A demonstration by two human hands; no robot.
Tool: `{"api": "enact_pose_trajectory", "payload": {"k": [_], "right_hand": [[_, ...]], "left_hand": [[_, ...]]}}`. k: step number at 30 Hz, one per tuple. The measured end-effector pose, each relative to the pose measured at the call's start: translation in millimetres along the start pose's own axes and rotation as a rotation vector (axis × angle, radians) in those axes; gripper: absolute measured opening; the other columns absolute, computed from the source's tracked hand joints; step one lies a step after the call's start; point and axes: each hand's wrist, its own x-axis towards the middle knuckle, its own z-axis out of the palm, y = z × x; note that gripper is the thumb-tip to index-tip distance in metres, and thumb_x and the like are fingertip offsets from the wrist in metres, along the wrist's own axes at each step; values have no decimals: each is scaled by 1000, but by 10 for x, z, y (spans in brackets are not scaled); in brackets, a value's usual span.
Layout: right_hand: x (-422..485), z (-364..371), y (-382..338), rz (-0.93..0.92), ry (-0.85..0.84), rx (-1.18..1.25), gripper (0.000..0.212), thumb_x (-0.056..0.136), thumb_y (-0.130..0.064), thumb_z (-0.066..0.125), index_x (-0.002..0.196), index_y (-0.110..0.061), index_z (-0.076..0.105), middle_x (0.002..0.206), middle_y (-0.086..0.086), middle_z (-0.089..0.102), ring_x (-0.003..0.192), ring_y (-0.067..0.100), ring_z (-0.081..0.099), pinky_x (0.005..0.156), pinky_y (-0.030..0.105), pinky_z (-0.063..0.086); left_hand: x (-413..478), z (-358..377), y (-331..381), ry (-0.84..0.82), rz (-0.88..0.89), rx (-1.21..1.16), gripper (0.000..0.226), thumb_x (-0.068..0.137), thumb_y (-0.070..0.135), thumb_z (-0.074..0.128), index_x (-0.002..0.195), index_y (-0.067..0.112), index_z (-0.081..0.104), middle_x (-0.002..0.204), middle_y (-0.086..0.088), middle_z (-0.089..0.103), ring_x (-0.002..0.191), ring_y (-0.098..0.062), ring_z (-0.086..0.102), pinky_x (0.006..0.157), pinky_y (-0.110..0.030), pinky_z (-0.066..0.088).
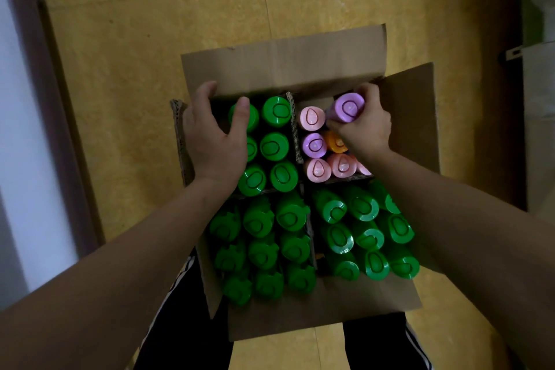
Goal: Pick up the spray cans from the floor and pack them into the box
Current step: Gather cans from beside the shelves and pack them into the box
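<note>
An open cardboard box [279,66] stands on the floor, split by cardboard dividers into four compartments. Three compartments hold several green-capped spray cans [274,146]. The far right compartment holds pink, purple and orange-capped cans [313,145]. My right hand [365,126] grips a purple-capped can [348,106] at the far right corner of that compartment, raised a little above its neighbours. My left hand [214,135] holds the box's far left corner, fingers over the outer wall and thumb lying on a green cap [255,120].
The box's flaps stand open at the back and right [411,117]. Yellow tiled floor [150,39] surrounds the box. A pale panel with a dark frame [18,129] runs along the left. A grey cabinet [537,99] stands at the right. My legs are below the box.
</note>
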Motion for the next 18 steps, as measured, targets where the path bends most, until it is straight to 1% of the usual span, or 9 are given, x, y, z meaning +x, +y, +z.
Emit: {"api": "enact_pose_trajectory", "payload": {"k": [2,4,7,10,12,15,18], "right_hand": [[-21,40,39,8,-34,-49,56,71,-35,81,116,-28,50,98,-10,62,99,23,64,86,41,52],[-16,59,68,25,-32,-63,51,71,-33,82,111,-26,52,96,-9,61,97,23,63,84,42,53],[29,75,88,25,-8,-85,49,69,-33,84,105,-24,52,95,-8,58,95,19,59,75,34,46],[76,91,103,81,-9,-113,53,69,-37,84,106,-27,47,100,-3,53,96,18,51,75,35,43],[91,101,120,131,-57,-135,57,71,-39,82,112,-27,45,108,3,54,101,21,50,78,37,45],[76,114,143,197,-141,-161,60,77,-46,77,125,-20,50,121,9,58,116,27,50,92,47,50],[19,104,111,172,-163,-147,51,85,-46,70,126,-18,58,118,8,64,119,29,53,95,50,50]], "left_hand": [[-2,6,-18,-8,-2,15,51,96,45,56,136,14,50,126,2,53,119,-16,50,99,-30,43],[-16,20,-37,-10,-8,17,50,97,43,57,137,15,51,128,0,56,119,-15,51,98,-26,42],[-56,43,-55,-13,-18,12,49,96,44,58,136,16,51,128,-4,58,118,-17,53,99,-32,45],[-96,58,-61,-7,-26,-8,49,96,45,58,135,16,51,128,-4,58,119,-20,53,100,-38,46],[-132,64,-68,-5,-38,-17,50,96,46,58,135,16,51,129,-4,58,120,-20,53,101,-42,46],[-194,82,-65,-19,-49,-28,52,95,47,57,136,15,51,130,-4,58,122,-20,53,101,-45,46],[-239,104,-35,-39,-45,-28,53,95,46,57,137,14,51,132,-5,57,124,-20,52,103,-45,45]]}}
